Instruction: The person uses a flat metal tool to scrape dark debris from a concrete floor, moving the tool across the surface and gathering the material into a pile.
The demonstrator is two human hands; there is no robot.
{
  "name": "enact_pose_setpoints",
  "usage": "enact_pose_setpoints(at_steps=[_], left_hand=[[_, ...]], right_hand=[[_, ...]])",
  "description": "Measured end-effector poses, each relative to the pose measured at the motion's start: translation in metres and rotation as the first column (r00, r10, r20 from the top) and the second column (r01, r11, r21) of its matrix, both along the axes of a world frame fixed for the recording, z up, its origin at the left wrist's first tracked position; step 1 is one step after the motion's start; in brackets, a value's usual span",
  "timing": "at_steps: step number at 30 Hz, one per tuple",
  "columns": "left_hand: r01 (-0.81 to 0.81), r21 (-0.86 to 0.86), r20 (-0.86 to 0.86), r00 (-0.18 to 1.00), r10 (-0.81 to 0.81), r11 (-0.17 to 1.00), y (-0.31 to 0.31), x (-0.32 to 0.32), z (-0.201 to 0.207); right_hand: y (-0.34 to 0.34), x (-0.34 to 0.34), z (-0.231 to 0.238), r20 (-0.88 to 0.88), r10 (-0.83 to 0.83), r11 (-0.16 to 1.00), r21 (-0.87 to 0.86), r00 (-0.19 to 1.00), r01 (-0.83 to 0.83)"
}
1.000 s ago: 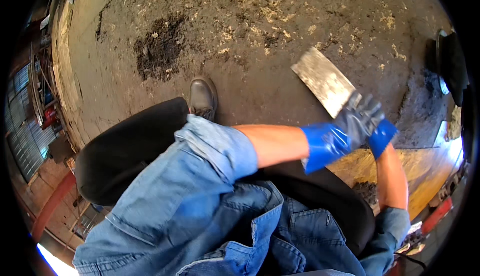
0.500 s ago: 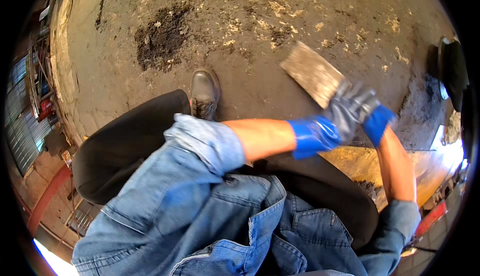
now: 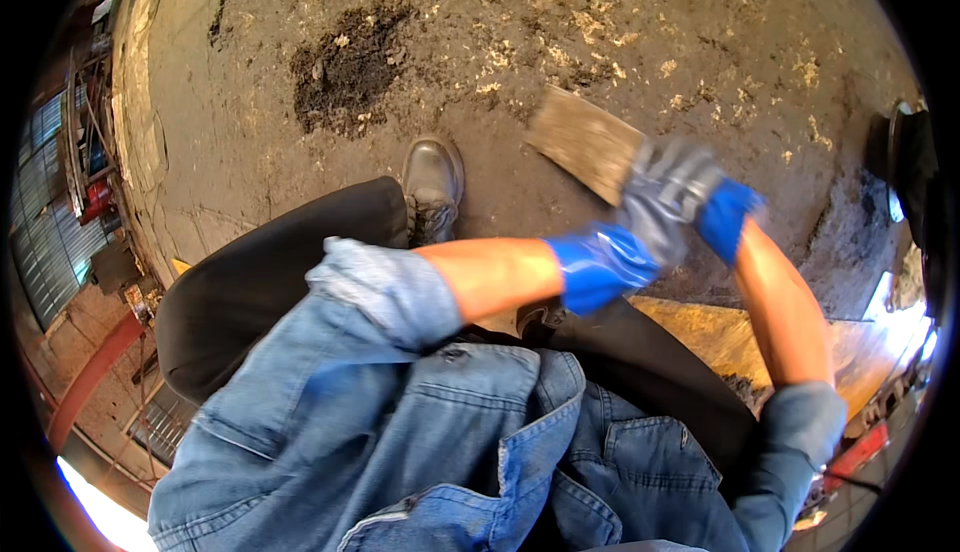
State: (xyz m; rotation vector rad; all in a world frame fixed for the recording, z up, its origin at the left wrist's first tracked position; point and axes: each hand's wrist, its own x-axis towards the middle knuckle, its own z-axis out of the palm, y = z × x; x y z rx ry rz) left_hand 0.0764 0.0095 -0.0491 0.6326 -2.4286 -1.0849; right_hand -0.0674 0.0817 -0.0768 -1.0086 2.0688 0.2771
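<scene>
Left hand, in a grey glove with a glossy blue cuff (image 3: 650, 224), and right hand, in a matching grey-and-blue glove (image 3: 693, 174), close together, touching. Fingers of both curled tight about the near end of a flat, rectangular, grey-brown plate (image 3: 585, 142); motion blur and overlap hide its grip and the exact finger placement. Plate extends from the fingers to the upper left, its free end well apart from them, low over or on the brown, dirt-caked floor (image 3: 495, 192); contact cannot be told. Left of the fingers: a scuffed grey lace-up boot (image 3: 433, 174). Farther off, upper left of the fingers: a dark, crumbly patch of loose dirt (image 3: 350, 72). Beyond the fingers, pale yellowish flecks scattered over the floor. Nearer the body than the fingers: a yellow-brown flat surface (image 3: 690, 330), partly covered by a black-trousered leg (image 3: 650, 372).
</scene>
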Motion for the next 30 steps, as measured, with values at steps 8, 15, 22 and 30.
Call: enact_pose_setpoints(at_steps=[8, 15, 22, 30], left_hand=[[-0.043, 0.135, 0.060, 0.998, 0.035, 0.990, 0.005, -0.001, -0.001], [-0.058, 0.140, -0.059, 0.996, 0.066, 0.989, -0.018, 0.006, 0.012], [-0.031, -0.131, 0.041, 0.998, 0.037, 0.991, 0.007, -0.007, 0.005], [0.021, -0.211, 0.023, 1.000, -0.017, 0.977, -0.089, 0.083, 0.003]], right_hand=[[0.003, -0.015, 0.016, 0.003, 0.042, 0.999, 0.011, 0.999, -0.042], [-0.005, -0.024, 0.010, -0.013, 0.060, 0.998, -0.033, 0.998, -0.060], [-0.007, -0.021, 0.024, -0.026, 0.040, 0.994, -0.103, 0.999, -0.043], [-0.104, 0.083, -0.017, 0.088, 0.086, 0.957, -0.284, 0.992, -0.058]])
